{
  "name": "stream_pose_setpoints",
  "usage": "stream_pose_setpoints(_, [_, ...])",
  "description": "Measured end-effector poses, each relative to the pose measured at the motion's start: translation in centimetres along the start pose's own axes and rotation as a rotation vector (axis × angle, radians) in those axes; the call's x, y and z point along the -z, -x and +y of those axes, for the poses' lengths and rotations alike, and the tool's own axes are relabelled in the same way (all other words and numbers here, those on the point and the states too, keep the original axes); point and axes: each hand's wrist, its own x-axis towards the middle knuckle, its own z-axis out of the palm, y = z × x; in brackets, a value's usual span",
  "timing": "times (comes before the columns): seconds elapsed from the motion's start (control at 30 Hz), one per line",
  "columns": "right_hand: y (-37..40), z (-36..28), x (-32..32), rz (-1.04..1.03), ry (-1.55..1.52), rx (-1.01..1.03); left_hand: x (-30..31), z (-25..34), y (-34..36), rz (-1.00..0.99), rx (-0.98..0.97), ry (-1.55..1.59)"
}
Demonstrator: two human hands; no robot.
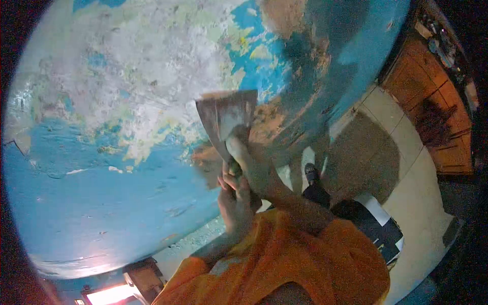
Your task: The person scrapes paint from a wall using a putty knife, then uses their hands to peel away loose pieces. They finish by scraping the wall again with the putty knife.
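A wide-bladed scraper (pixel 227 114) with a dull, smeared metal blade lies over a wall with peeling blue paint (pixel 127 203), its broad edge at the border of a whitish bare patch (pixel 152 66). My right hand (pixel 251 165) grips the scraper near the base of the blade, thumb stretched along the metal. Just below, my left hand (pixel 235 203) has its fingers curled at the handle end. Most of the handle is hidden by the two hands. Brown patches show in the paint beside the blade.
Pale floor tiles (pixel 414 178) run along the right, with a dark shoe (pixel 311 173) on them. Beyond stand an orange-brown surface (pixel 417 71) and a dark bundle (pixel 434 122). A black item with white sheets (pixel 376 216) is at lower right. A bright lamp (pixel 112 295) glows at lower left.
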Motion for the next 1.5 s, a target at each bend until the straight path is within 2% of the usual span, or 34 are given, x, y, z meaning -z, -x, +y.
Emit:
stream_pose_setpoints(0.03, [-0.7, -0.3, 0.4, 0.017, 0.038, -0.058, -1.5, 2.5, 0.0, 0.069, 0.155, -0.045])
stream_pose_setpoints(0.07, [-1.3, -0.2, 0.8, 0.049, 0.054, -0.045, -2.1, 1.8, -0.4, 0.072, 0.161, -0.036])
stream_pose_setpoints(0.13, [-2.4, -2.0, 2.3, 0.121, 0.021, 0.091, -3.2, 0.0, -1.4, 0.008, -0.051, 0.058])
stream_pose_setpoints(0.17, [-2.7, -2.8, 2.8, 0.132, -0.026, 0.152, -3.1, 0.5, -3.0, -0.217, -0.043, -0.038])
stream_pose_setpoints(0.23, [-2.4, -2.3, 3.5, 0.115, -0.013, 0.172, -2.9, -0.1, -2.8, -0.169, -0.104, -0.082])
stream_pose_setpoints(0.27, [-2.1, -0.8, 3.6, 0.097, 0.048, 0.135, -2.9, -0.5, -3.5, -0.138, -0.182, -0.13])
stream_pose_setpoints(0.3, [-2.1, 1.3, 3.2, 0.084, 0.111, 0.087, -1.0, -3.8, -4.4, -0.024, -0.766, -0.409])
stream_pose_setpoints(0.33, [-1.8, 2.0, 2.3, 0.067, 0.111, 0.056, -0.2, -3.5, -3.7, -0.034, -0.776, -0.411])
stream_pose_setpoints(0.4, [-1.4, 1.6, 1.1, 0.052, 0.089, 0.054, 1.2, -1.9, -1.4, -0.012, -0.136, -0.154])
stream_pose_setpoints(0.47, [-2.5, 2.2, 2.6, 0.043, 0.173, 0.096, -1.9, -0.8, -1.5, 0.023, -0.126, -0.031])
stream_pose_setpoints(0.53, [-3.2, 3.6, 3.9, 0.036, 0.223, 0.137, -1.9, -1.9, -2.7, 0.009, -0.248, -0.208])
stream_pose_setpoints(0.57, [-3.2, 3.7, 4.0, 0.034, 0.246, 0.159, -0.9, -2.3, -3.2, -0.085, -0.17, -0.24])
stream_pose_setpoints(0.67, [-2.9, 2.0, 2.6, 0.034, 0.293, 0.252, -2.1, 2.5, -2.4, -0.046, -0.14, -0.3])
stream_pose_setpoints(0.7, [-3.4, 2.2, 2.8, 0.033, 0.323, 0.266, -1.2, 1.7, -3.1, -0.059, 0.069, -0.133])
stream_pose_setpoints(0.73, [-3.6, 2.8, 3.5, 0.034, 0.336, 0.278, -0.4, -0.5, -4.2, -0.061, 0.053, -0.132])
stream_pose_setpoints(0.8, [-3.2, 2.2, 3.0, 0.031, 0.404, 0.403, 0.9, -4.7, -4.9, -0.11, -0.626, -0.615])
stream_pose_setpoints(0.83, [-2.4, 0.1, 1.9, 0.029, 0.445, 0.556, 0.3, -3.3, -4.0, -0.049, -0.438, -0.291])
stream_pose_setpoints(0.87, [-1.7, -1.7, 0.8, 0.058, 0.508, 0.728, -0.4, -0.7, -3.2, -0.053, -0.431, -0.297])
stream_pose_setpoints(0.93, [-1.8, -2.3, 0.6, 0.084, 0.517, 0.817, -2.0, 4.6, -2.4, -0.145, -0.327, -0.127])
stream_pose_setpoints(0.97, [-2.9, -0.9, 1.2, 0.043, 0.506, 0.798, -2.3, 3.5, -2.8, 0.002, -0.353, -0.204])
stream_pose_setpoints(1.0, [-4.4, 0.6, 2.5, -0.008, 0.506, 0.789, -2.3, 3.3, -2.7, 0.0, -0.184, -0.347])
stream_pose_setpoints(1.03, [-5.4, 6.9, 5.1, -0.194, 0.27, 0.497, -1.8, 0.3, -3.0, -0.025, -0.308, -0.287])
stream_pose_setpoints(1.07, [-5.1, 6.7, 5.1, -0.195, 0.271, 0.508, -1.3, -2.5, -3.2, -0.051, -0.422, -0.24])
stream_pose_setpoints(1.1, [-4.7, 5.7, 5.0, -0.077, 0.294, 0.416, -1.7, -2.3, -3.6, -0.122, -0.197, -0.332])
stream_pose_setpoints(1.17, [-4.0, 3.7, 3.8, 0.161, 0.357, 0.232, -0.7, -0.9, -3.5, -0.062, -0.201, -0.333])
stream_pose_setpoints(1.2, [-3.7, 2.3, 1.6, 0.171, 0.345, 0.235, -0.7, 0.2, -3.0, -0.019, -0.217, -0.369])
stream_pose_setpoints(1.23, [-4.0, 0.6, -2.1, 0.429, 0.494, 0.373, -2.1, 3.4, -1.5, 0.06, -0.388, -0.352])
stream_pose_setpoints(1.27, [-3.9, -0.1, -3.9, 0.684, 0.644, 0.504, -1.6, 2.6, -1.9, 0.064, -0.384, -0.361])
stream_pose_setpoints(1.3, [-3.3, 0.4, -2.9, 0.679, 0.639, 0.5, -0.4, 1.0, -2.6, 0.028, -0.446, -0.473])
stream_pose_setpoints(1.33, [-3.6, 0.9, -0.5, 0.422, 0.329, 0.419, 0.0, 0.4, -3.9, -0.012, -0.514, -0.575])
stream_pose_setpoints(1.37, [-3.1, 2.2, 2.7, 0.152, 0.03, 0.333, -1.2, -1.2, -3.0, 0.054, -0.274, -0.158])
stream_pose_setpoints(1.4, [-2.7, 4.0, 4.9, -0.109, -0.274, 0.228, -0.4, -4.0, -2.7, -0.096, -0.275, -0.091])
stream_pose_setpoints(1.47, [-3.1, 5.7, 5.6, -0.032, -0.283, 0.133, -0.8, -4.2, -2.8, -0.09, -0.111, -0.39])
stream_pose_setpoints(1.5, [-3.3, 5.1, 5.4, 0.04, 0.156, 0.102, -1.2, -3.8, -2.9, -0.094, -0.108, -0.384])
